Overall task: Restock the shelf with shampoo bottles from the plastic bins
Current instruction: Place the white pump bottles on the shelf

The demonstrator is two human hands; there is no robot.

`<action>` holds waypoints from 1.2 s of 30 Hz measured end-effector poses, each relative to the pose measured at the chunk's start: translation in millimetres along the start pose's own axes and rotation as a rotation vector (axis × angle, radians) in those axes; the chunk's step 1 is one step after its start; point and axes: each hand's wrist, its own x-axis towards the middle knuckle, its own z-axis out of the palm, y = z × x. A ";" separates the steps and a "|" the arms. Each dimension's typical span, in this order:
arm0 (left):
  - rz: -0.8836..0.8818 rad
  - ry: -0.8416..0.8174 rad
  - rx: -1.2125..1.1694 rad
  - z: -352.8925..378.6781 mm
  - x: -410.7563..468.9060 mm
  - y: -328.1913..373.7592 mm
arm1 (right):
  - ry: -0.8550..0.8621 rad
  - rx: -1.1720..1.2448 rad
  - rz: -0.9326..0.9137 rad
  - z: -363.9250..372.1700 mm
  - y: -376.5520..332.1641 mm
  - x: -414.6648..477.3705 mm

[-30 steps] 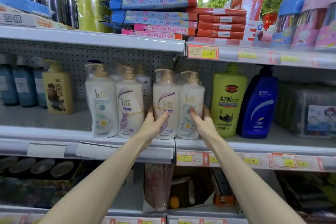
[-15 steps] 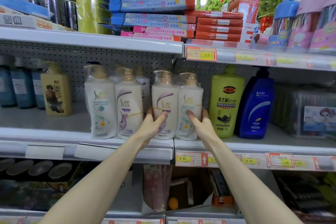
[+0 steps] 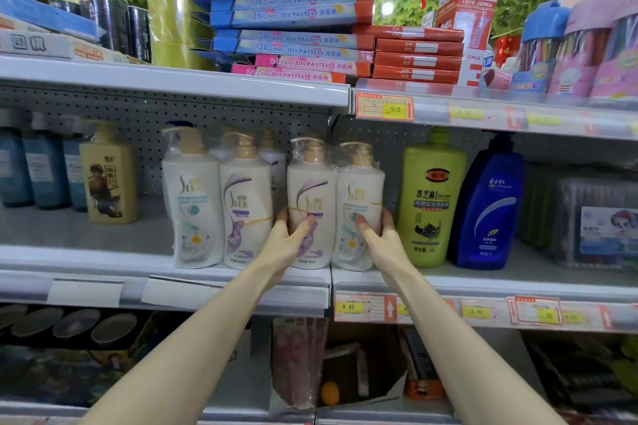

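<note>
Two plastic-wrapped white shampoo bottles stand side by side at the front of the middle shelf (image 3: 241, 274). My left hand (image 3: 288, 245) grips the purple-label bottle (image 3: 310, 190), thumb across its front. My right hand (image 3: 378, 241) grips the daisy-label bottle (image 3: 360, 190) from its right side. Both bottles rest upright on the shelf board and touch each other. Two more white bottles of the same brand, one with a daisy label (image 3: 193, 197) and one with a purple label (image 3: 245, 197), stand just to the left.
A green bottle (image 3: 433, 197) and a blue bottle (image 3: 486, 207) stand close on the right. A tan bottle (image 3: 108, 179) and blue-grey bottles (image 3: 45, 169) sit far left. Boxes of oil pastels (image 3: 293, 14) fill the shelf above. Price tags (image 3: 360, 307) line the shelf edge.
Both hands have stayed on the two bottles; the bottles and hands show almost no shift.
</note>
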 end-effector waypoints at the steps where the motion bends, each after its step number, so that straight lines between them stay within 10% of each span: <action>1: 0.001 -0.003 -0.002 -0.3 0.6 -0.2 | 0.001 -0.002 -0.002 0.8 -0.6 -0.5; 36: -0.044 0.090 0.254 6.5 -31.9 33.3 | -0.023 -0.157 -0.060 -7.4 -48.9 -29.5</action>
